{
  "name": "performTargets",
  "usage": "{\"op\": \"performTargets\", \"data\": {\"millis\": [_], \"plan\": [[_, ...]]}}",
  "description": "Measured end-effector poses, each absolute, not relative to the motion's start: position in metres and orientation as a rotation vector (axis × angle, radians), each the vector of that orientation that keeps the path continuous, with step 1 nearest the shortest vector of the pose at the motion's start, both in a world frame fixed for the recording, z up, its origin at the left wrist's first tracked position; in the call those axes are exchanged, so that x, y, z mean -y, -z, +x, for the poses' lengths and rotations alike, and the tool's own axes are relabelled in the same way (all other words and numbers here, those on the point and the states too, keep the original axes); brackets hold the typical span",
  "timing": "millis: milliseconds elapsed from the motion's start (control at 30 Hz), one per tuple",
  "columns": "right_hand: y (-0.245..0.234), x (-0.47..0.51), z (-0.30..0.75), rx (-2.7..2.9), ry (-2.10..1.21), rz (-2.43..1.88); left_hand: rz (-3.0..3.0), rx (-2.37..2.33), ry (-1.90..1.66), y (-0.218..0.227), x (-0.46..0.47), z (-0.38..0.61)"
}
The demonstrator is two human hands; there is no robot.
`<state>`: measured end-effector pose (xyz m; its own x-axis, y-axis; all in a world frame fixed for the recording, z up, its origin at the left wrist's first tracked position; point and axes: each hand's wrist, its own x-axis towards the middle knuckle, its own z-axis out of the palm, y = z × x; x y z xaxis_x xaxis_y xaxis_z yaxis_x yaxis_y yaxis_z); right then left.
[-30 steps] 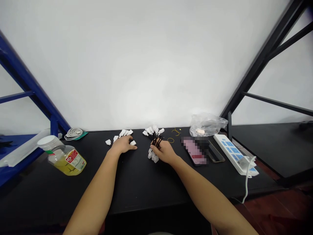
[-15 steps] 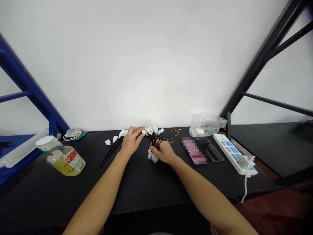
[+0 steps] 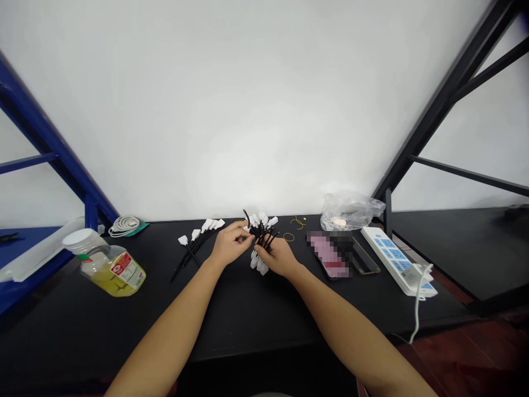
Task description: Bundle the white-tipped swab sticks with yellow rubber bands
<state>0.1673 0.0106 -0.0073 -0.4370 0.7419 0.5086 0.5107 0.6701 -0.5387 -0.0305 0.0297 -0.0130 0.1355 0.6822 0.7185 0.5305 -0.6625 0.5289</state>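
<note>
A bundle of short black cables with white connector ends point(image 3: 261, 219) is gripped in my right hand point(image 3: 281, 257). More whitish connector ends hang below that fist, over the black table. My left hand point(image 3: 230, 242) is closed in a pinch at the left side of the bundle. A single black cable point(image 3: 246, 216) sticks up from its fingertips; its connector is mostly hidden. To the left of this hand, several loose cables point(image 3: 190, 255) of the same kind lie fanned out on the table, white ends pointing away from me.
Yellow rubber bands point(image 3: 288, 237) lie right of the bundle. Beyond them are a pixelated pink item point(image 3: 328, 256), a phone point(image 3: 366, 259), a plastic bag point(image 3: 349, 209) and a power strip point(image 3: 397, 259). At left stand a jar point(image 3: 109, 267) of yellow contents and a coiled white cable point(image 3: 124, 225).
My left hand has moved slightly right and down, closer to the bundle. Its cable now stands up above the fingertips. My right hand keeps its grip in about the same place.
</note>
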Motion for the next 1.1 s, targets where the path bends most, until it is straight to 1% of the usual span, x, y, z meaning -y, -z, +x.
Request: {"op": "performTargets", "data": {"millis": [133,267,533,700,933,1100], "plan": [[0.008,-0.011,0.167,2.084,-0.395,-1.04,2.327,-1.088,-1.248,0.015,-0.029,-0.028],[0.006,-0.01,0.166,2.045,-0.426,-1.128,2.355,-1.094,-1.081,0.014,-0.028,-0.028],[0.003,-0.009,0.166,2.06,-0.453,-1.092,2.354,-1.092,-1.056,0.013,-0.024,-0.024],[0.007,-0.011,0.168,2.088,-0.429,-1.011,2.242,-1.176,-0.916,0.008,-0.019,-0.019],[0.012,-0.009,0.165,2.112,-0.45,-0.964,2.26,-1.068,-0.745,0.004,-0.01,-0.006],[0.006,-0.007,0.167,2.137,-0.412,-0.957,2.24,-1.047,-0.755,0.007,-0.009,-0.004]]}}
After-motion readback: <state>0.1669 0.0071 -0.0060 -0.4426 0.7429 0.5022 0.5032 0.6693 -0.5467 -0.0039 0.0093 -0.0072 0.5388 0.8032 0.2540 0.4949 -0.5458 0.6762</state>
